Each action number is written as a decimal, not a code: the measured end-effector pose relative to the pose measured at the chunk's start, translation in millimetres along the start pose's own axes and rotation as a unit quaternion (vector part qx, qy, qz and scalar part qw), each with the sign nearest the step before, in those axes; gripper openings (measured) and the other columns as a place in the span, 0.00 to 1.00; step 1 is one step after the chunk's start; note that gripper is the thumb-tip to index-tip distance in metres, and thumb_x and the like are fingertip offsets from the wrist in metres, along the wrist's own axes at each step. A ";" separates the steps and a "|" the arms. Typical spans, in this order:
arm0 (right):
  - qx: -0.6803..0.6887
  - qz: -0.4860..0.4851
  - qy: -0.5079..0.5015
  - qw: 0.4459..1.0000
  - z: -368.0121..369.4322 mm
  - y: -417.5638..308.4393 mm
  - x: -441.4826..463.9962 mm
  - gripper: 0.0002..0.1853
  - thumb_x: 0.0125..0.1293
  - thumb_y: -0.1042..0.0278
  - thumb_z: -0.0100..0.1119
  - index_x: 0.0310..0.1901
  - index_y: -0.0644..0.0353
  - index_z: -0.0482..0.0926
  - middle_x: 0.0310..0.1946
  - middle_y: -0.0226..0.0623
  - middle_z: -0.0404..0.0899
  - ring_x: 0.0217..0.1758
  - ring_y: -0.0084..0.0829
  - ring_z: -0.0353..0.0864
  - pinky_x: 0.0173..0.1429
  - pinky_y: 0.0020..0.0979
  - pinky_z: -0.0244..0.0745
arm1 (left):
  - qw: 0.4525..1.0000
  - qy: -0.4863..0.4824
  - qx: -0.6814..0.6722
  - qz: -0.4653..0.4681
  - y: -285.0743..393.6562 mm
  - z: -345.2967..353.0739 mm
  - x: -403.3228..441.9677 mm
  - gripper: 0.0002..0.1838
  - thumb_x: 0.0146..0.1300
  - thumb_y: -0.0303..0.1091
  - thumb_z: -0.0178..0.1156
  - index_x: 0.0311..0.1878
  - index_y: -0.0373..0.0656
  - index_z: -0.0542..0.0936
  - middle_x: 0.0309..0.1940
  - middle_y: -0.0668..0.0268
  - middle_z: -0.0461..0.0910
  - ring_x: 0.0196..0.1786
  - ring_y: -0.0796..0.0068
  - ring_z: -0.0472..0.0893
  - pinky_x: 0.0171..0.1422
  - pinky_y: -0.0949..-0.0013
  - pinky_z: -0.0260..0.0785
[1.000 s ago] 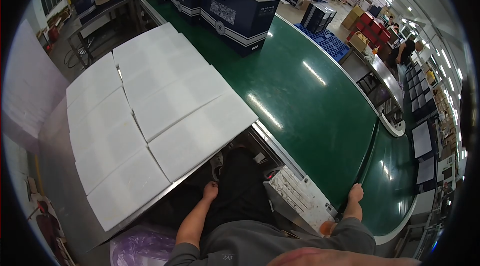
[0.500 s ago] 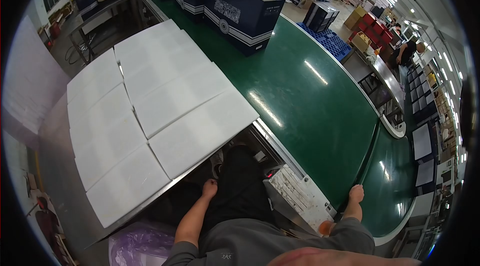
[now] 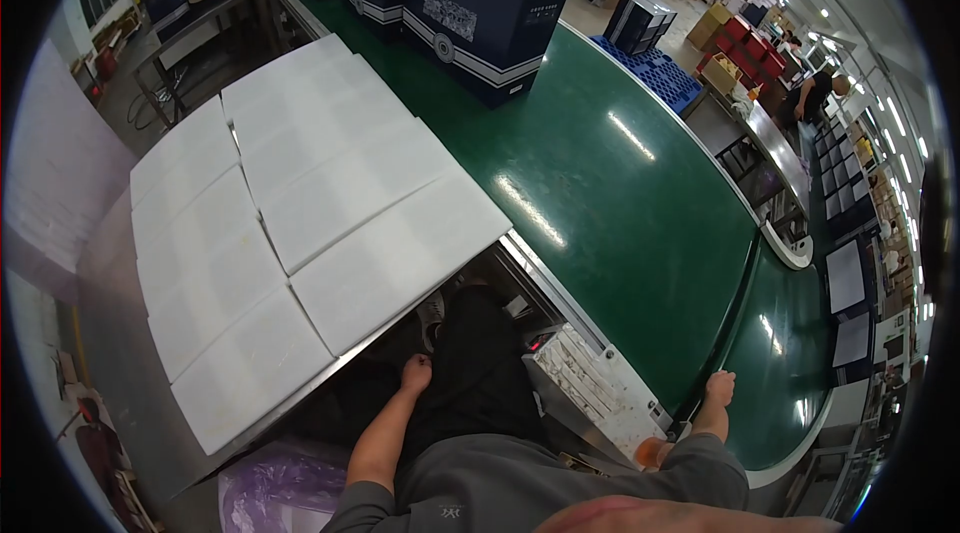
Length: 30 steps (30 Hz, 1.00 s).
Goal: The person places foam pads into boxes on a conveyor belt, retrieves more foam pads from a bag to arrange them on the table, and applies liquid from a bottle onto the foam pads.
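Observation:
My left hand (image 3: 417, 373) is closed beside my dark trousers, below the edge of the steel table; whether it holds anything is hidden. On the green conveyor (image 3: 620, 223) at the right rests my right hand (image 3: 720, 388), its fingers curled, near the dark seam between two belt sections. White foam sheets (image 3: 370, 203) lie in overlapping rows on the steel table (image 3: 110, 333) to my left. Farther up the belt stands a dark blue box (image 3: 480, 23) with an open top and white stripes, with similar boxes behind it.
A white machine housing (image 3: 590, 383) sits between my legs and the belt. Purple plastic film (image 3: 285, 493) lies at the bottom left. Beyond the belt are a blue pallet (image 3: 655, 73) and a side table. One person (image 3: 815, 98) works at the right, another at the upper left.
The view has shifted very slightly. Both my hands keep nearly the same places. The person at the right has moved their arms a little.

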State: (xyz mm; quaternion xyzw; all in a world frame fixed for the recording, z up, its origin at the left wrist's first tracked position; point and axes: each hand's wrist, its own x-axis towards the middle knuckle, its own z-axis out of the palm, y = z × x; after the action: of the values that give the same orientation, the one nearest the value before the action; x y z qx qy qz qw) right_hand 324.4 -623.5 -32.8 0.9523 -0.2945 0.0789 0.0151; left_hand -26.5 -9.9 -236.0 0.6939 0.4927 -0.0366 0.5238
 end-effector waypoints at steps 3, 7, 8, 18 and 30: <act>-0.014 0.029 0.013 0.999 22.9 12.8 16.9 0.18 0.77 0.53 0.42 0.48 0.60 0.75 0.45 0.49 0.85 0.47 0.56 0.86 0.51 0.53 0.80 | 1.000 0.000 0.007 -0.002 -3.3 -3.0 1.4 0.17 0.70 0.38 0.52 0.52 0.39 0.84 0.47 0.56 0.87 0.49 0.55 0.84 0.56 0.62 0.75; -0.030 0.047 0.025 0.998 23.4 18.0 16.5 0.18 0.76 0.55 0.42 0.47 0.59 0.77 0.44 0.47 0.86 0.46 0.53 0.87 0.49 0.51 0.80 | 1.000 0.005 0.000 0.000 -11.9 -0.8 -3.8 0.17 0.70 0.38 0.52 0.52 0.38 0.83 0.47 0.55 0.86 0.49 0.54 0.84 0.56 0.61 0.75; -0.026 0.048 0.026 0.998 20.3 17.1 12.3 0.18 0.75 0.55 0.42 0.46 0.59 0.78 0.44 0.47 0.86 0.45 0.53 0.87 0.48 0.51 0.80 | 1.000 0.003 0.006 0.008 -15.1 -5.8 -1.5 0.17 0.70 0.37 0.53 0.52 0.38 0.83 0.47 0.54 0.86 0.49 0.53 0.84 0.56 0.60 0.75; -0.004 0.145 0.012 0.989 -49.3 -42.6 -98.6 0.17 0.69 0.62 0.45 0.46 0.58 0.84 0.44 0.43 0.87 0.48 0.46 0.87 0.48 0.47 0.81 | 0.996 -0.058 0.052 0.038 -24.0 -136.2 17.0 0.16 0.70 0.37 0.53 0.52 0.37 0.83 0.47 0.53 0.86 0.50 0.53 0.84 0.56 0.60 0.75; -0.052 0.159 -0.078 0.983 -45.7 -54.5 -77.0 0.18 0.74 0.62 0.42 0.58 0.60 0.74 0.61 0.50 0.76 0.62 0.48 0.77 0.61 0.50 0.73 | 0.989 -0.104 0.100 0.030 7.2 -147.5 18.4 0.16 0.71 0.36 0.53 0.53 0.36 0.82 0.48 0.53 0.86 0.50 0.54 0.84 0.56 0.61 0.75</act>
State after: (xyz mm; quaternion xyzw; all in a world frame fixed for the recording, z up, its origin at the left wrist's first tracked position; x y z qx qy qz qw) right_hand 286.0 -532.0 1.0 0.8942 -0.4466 -0.0101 0.0290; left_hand -80.6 114.7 -175.3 0.7493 0.4084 -0.1423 0.5015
